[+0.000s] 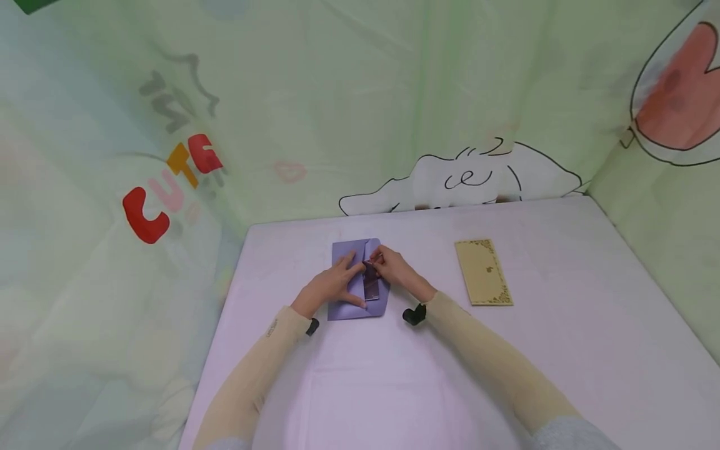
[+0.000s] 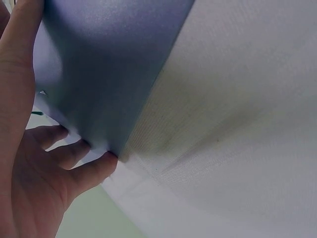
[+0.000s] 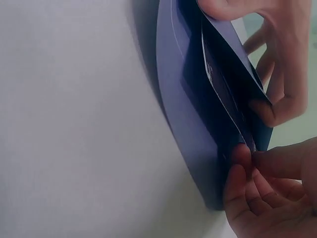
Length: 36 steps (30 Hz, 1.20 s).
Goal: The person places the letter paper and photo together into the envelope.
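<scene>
Purple, our envelope (image 1: 355, 287) lies on the table (image 1: 371, 369) in the head view, long axis near-to-far, mouth rightward. Left wrist: our left hand (image 2: 44, 181) touches its edge, fingers spread. Right wrist alone looks deep inside, where our right hand (image 3: 272, 196) pinches a dark card (image 1: 371, 285).

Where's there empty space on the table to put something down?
The table is bare between the left sleeve and right sleeve, nearer than the purple envelope, and right of the patterned yellow card. It's crowded at the envelope: left hand, right hand, dark card.
</scene>
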Motion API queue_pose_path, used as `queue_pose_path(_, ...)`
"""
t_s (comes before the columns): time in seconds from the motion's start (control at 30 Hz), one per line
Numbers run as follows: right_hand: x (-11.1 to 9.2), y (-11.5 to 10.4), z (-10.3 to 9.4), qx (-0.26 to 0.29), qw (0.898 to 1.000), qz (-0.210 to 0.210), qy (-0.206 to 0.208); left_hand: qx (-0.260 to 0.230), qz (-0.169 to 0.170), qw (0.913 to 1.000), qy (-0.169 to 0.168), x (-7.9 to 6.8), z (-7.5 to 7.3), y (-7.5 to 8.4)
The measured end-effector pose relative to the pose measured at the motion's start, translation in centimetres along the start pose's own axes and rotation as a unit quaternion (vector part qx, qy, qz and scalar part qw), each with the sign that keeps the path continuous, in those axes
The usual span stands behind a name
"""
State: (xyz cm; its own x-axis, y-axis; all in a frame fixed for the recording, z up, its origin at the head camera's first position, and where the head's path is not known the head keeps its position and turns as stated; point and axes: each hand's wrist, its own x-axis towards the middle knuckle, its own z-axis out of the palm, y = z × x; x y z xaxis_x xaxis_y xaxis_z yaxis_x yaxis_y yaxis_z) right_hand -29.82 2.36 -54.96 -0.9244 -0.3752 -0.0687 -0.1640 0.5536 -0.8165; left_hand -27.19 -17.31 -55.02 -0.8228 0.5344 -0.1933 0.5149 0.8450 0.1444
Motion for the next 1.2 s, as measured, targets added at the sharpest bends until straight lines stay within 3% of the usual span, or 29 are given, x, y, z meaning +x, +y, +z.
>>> queue_pose_path(0.4,0.5,-0.7,1.4,-0.011,1.000,-0.022,0.000,0.000,0.000,1.0000,-0.006,-0.1,-0.3,0.1)
queue_pose_path(0.87,1.2,-0.4,1.8,0.009,1.000,0.022,0.000,-0.006,-0.001,0.9999,-0.012,0.2,-0.2,0.3)
queue_pose_path(1.2,0.7,-0.5,1.5,-0.017,1.000,0.002,0.004,-0.003,-0.005,0.9999,-0.008,-0.1,-0.4,0.2)
